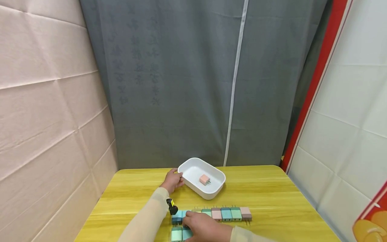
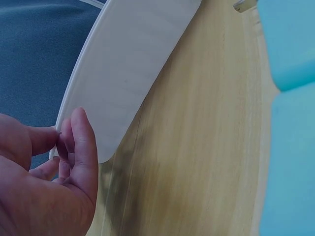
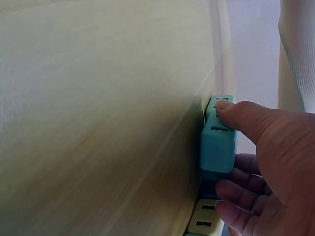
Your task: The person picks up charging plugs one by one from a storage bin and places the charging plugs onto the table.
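In the head view my left hand (image 1: 173,180) holds the near-left corner of a white plastic tub (image 1: 196,189). The left wrist view shows its thumb and fingers pinching the tub's rim. Inside the tub lies one pink plug charger (image 1: 204,179) with metal prongs. My right hand (image 1: 207,227) is low over the chargers at the front of the table. In the right wrist view, its thumb presses the top of a teal charger (image 3: 217,150) with USB slots, fingers behind it. A pale yellow charger (image 3: 204,219) sits by the lower fingertips.
Several chargers in pastel colours line up in a row, from a blue one (image 1: 176,216) to a pink one (image 1: 246,214) at the right end. A green charger (image 1: 176,234) stands nearer the front. Beyond the wooden table (image 1: 266,188) hangs a grey curtain (image 1: 181,84).
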A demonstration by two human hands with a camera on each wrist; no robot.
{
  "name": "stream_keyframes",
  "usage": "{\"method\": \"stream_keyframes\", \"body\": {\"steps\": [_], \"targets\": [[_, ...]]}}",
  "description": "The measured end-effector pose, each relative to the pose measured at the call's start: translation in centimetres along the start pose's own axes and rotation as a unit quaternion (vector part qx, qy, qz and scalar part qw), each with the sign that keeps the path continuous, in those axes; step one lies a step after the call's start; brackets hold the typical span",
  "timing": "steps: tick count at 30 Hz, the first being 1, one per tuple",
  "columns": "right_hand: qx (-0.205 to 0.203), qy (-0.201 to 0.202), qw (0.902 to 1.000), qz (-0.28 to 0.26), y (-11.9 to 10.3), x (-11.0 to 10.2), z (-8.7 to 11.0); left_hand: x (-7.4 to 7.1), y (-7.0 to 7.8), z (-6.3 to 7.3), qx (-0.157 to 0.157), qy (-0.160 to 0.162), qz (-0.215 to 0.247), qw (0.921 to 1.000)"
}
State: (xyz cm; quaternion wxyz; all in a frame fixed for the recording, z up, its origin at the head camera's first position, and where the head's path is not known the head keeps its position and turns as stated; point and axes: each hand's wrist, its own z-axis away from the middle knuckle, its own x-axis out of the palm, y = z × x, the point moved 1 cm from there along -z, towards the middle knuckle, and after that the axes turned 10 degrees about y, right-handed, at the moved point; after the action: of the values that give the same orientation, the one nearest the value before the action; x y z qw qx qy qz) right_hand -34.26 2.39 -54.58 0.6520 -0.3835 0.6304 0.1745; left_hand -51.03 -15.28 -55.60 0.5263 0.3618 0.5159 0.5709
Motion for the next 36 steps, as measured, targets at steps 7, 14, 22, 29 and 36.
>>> {"method": "stream_keyframes", "body": {"steps": [7,14,22,29,36], "targets": [[-0.020,0.005,0.9998,-0.003,0.14,-0.10,0.19,0.03,-0.01,-0.07,-0.002,0.000,-0.007,1.0000],[-0.029,0.013,0.9995,0.003,0.16,0.02,0.28,-0.03,-0.10,-0.18,0.001,-0.003,-0.005,1.0000],[-0.030,0.020,0.9993,0.002,0.18,0.23,0.37,-0.05,-0.22,-0.20,0.001,0.000,-0.003,1.0000],[-0.027,0.030,0.9991,-0.016,0.46,0.52,0.67,0.08,-0.09,0.09,0.012,0.001,0.015,0.9998],[-0.024,0.034,0.9990,-0.016,0.30,0.43,0.85,0.03,-0.05,0.46,0.011,0.001,0.023,0.9997]]}}
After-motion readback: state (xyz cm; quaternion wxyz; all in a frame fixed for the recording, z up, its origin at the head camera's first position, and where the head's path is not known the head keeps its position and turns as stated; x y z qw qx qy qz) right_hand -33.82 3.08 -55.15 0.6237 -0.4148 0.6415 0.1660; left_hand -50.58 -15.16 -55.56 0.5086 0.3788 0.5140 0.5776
